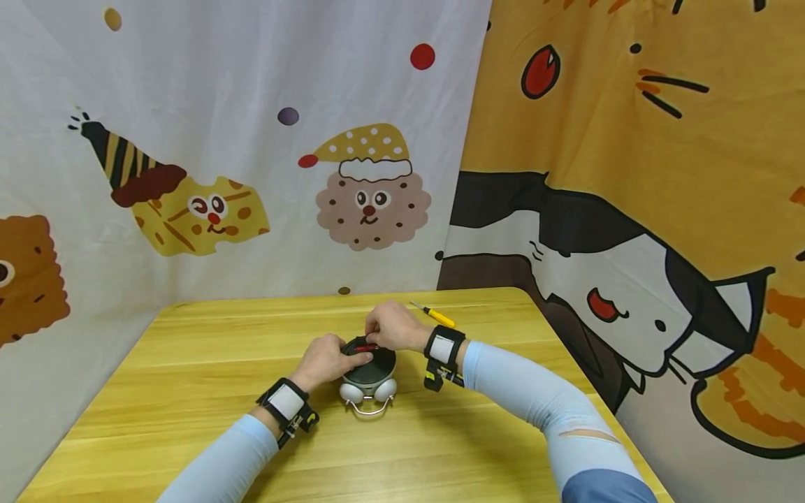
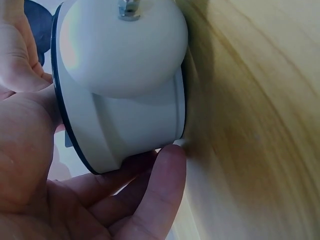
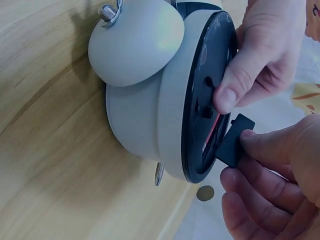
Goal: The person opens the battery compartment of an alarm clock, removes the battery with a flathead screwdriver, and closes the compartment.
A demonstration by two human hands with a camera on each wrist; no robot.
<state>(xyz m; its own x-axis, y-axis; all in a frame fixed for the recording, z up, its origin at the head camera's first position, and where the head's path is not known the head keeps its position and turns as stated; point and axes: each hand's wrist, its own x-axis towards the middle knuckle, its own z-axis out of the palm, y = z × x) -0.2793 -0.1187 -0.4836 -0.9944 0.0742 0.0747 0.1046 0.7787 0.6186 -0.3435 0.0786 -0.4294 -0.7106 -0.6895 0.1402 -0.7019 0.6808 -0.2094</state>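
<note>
A white twin-bell alarm clock (image 1: 377,374) lies face down on the table, its black back up and its bells toward me. My left hand (image 1: 327,360) grips it from the left, fingers round the white side (image 2: 140,122) and thumb on the back. In the right wrist view, something red, like a battery (image 3: 212,129), shows in the opening in the back. My right hand (image 1: 396,327) pinches a small black battery cover (image 3: 235,140) between thumb and fingers, right at the edge of that opening.
A screwdriver (image 1: 440,318) with a yellow handle lies behind my right hand, near the far edge of the wooden table (image 1: 220,391). Printed cloth (image 1: 239,84) hangs behind the table and along its right side.
</note>
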